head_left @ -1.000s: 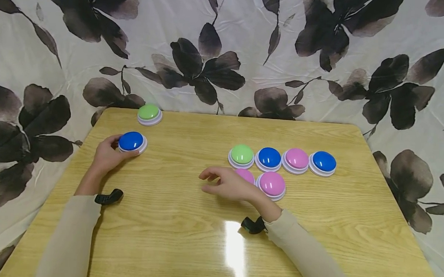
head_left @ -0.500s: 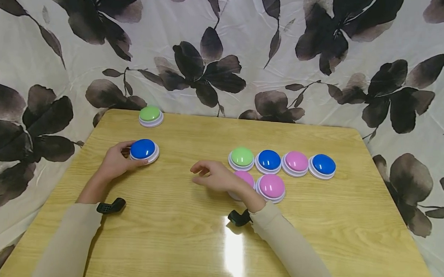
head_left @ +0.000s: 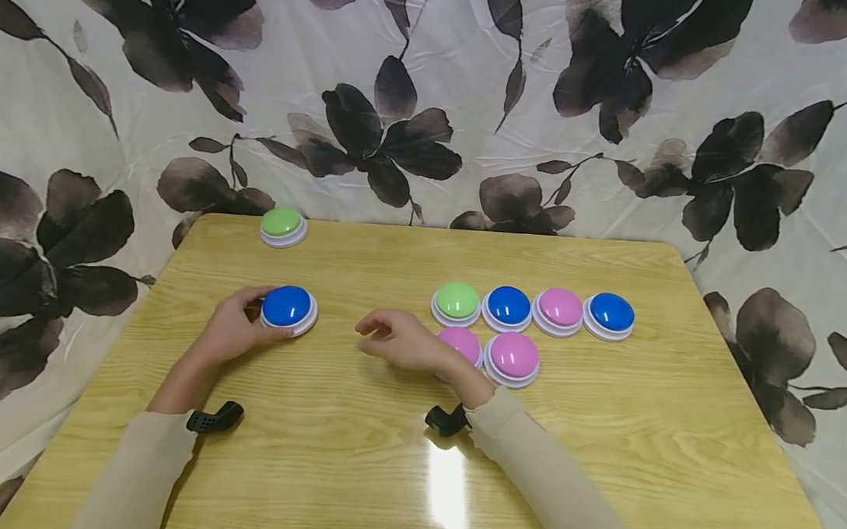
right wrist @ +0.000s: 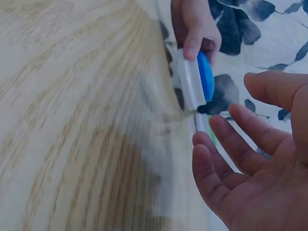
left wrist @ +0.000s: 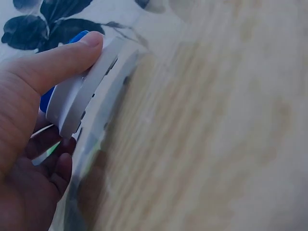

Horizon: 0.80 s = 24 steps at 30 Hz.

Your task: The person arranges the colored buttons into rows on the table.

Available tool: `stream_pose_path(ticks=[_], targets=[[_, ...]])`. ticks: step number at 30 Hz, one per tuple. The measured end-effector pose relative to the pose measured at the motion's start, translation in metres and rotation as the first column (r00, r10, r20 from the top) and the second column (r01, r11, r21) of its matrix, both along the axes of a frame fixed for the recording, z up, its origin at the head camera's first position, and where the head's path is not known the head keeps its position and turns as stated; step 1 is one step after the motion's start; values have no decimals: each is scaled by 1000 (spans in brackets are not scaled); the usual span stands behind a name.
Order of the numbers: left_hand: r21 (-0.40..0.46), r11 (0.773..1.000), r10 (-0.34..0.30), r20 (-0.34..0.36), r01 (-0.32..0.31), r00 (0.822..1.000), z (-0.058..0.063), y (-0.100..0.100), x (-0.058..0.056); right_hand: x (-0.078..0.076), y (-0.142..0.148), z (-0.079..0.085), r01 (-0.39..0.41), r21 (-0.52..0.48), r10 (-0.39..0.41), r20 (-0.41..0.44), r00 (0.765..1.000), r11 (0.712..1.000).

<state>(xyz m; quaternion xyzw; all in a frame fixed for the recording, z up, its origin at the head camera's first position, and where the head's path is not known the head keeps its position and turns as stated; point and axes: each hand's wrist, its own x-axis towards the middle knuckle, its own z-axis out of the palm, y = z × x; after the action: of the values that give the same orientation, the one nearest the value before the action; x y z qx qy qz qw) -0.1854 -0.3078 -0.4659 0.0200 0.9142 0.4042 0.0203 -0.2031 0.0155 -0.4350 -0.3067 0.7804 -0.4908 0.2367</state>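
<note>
My left hand [head_left: 235,328] holds a blue dome push button [head_left: 287,306] with a white round base, pinching it from the left side. In the left wrist view the thumb lies along the white base [left wrist: 74,103], which looks just off the table. My right hand [head_left: 403,342] hovers over the table to the right, its fingers loosely bent and holding nothing. In the right wrist view its fingers [right wrist: 245,144] are spread apart, with the blue button beyond them. Its wrist partly covers a pink button [head_left: 460,344].
Green [head_left: 456,301], blue [head_left: 509,306], pink [head_left: 560,308] and blue [head_left: 611,312] buttons form a row at right. Another pink button [head_left: 514,356] stands in front. A green button [head_left: 281,223] is at the table's [head_left: 318,463] far left edge, before a floral cloth [head_left: 486,64].
My left hand has carried the blue button right and nearer to me, away from the far green button. My right hand has shifted a little to the left.
</note>
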Motion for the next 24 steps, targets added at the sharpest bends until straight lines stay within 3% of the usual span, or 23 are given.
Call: stream_pose_path(ticks=[9, 14, 24], targets=[[-23, 995, -98, -18, 98, 995, -1, 14, 3, -5, -16, -1, 93, 41, -93, -3, 996, 995], [9, 990, -138, -25, 138, 990, 4, 30, 5, -9, -17, 0, 156, 43, -155, -11, 988, 987], [88, 967, -238, -37, 240, 971, 9, 69, 2, -13, -7, -2, 120, 3, -120, 11, 993, 993]])
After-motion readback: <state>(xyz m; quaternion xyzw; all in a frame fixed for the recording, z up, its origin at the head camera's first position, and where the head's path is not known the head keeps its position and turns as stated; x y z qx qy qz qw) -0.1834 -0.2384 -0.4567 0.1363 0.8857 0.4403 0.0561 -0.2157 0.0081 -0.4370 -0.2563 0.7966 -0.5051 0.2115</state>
